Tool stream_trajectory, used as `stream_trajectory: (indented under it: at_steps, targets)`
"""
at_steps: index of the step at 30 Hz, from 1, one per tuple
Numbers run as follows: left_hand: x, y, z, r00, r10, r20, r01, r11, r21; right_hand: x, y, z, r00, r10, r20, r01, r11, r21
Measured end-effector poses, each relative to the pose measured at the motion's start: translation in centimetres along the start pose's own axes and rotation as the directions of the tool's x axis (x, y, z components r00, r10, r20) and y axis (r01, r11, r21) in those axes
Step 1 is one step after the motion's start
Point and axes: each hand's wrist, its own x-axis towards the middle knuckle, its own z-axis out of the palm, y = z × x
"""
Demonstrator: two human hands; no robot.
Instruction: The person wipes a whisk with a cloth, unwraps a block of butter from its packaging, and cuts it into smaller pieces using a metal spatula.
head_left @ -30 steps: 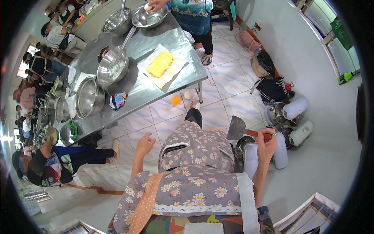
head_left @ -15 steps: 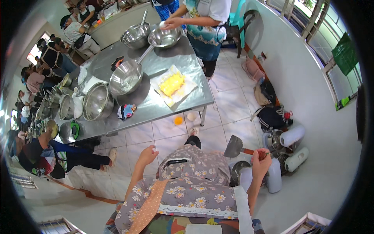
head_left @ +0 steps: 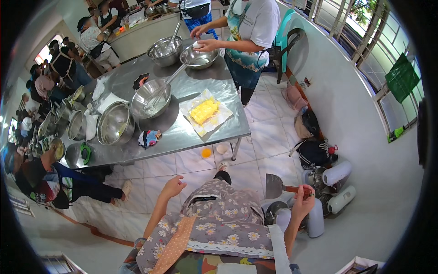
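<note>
Scraper (head_left: 277,187) in right hand (head_left: 303,201), off the steel table (head_left: 180,141)

The right hand is closed around the brown handle (head_left: 291,188); the blade (head_left: 273,186) points left, out past the table's near right corner. The left hand (head_left: 173,187) is half open, empty. A yellow block (head_left: 204,112) lies on white paper (head_left: 211,129) near the table's right edge.

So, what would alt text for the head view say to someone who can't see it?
The person's right hand holds a scraper; the left hand looks empty. Ahead, a metal table bears bowls and a yellow slab on paper; another person stands at its far end.
</note>
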Motion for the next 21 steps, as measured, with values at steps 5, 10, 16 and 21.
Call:
stream_trajectory:
  at_steps: [5,10,16,21]
  targets:
    - [-0.6,-2.1,0.5,0.995,-0.056,0.079,0.07,0.981,-0.183,1.0,-1.2,1.6,0.994,-0.047,0.097,0.045,0.999,0.017]
    - [0.2,-2.6,0.5,0.985,-0.085,0.147,0.126,0.947,-0.297,1.5,-5.1,4.6,0.976,-0.096,0.197,0.096,0.995,0.012]
    - [0.9,-2.8,-1.9,0.99,-0.084,0.113,0.12,0.92,-0.373,2.7,-9.0,8.6,0.945,-0.148,0.291,0.152,0.988,0.01]
    - [0.9,-5.2,-4.8,0.986,-0.156,0.059,0.167,0.894,-0.416,3.6,-13.1,12.8,0.931,-0.245,0.27,0.219,0.968,0.123]
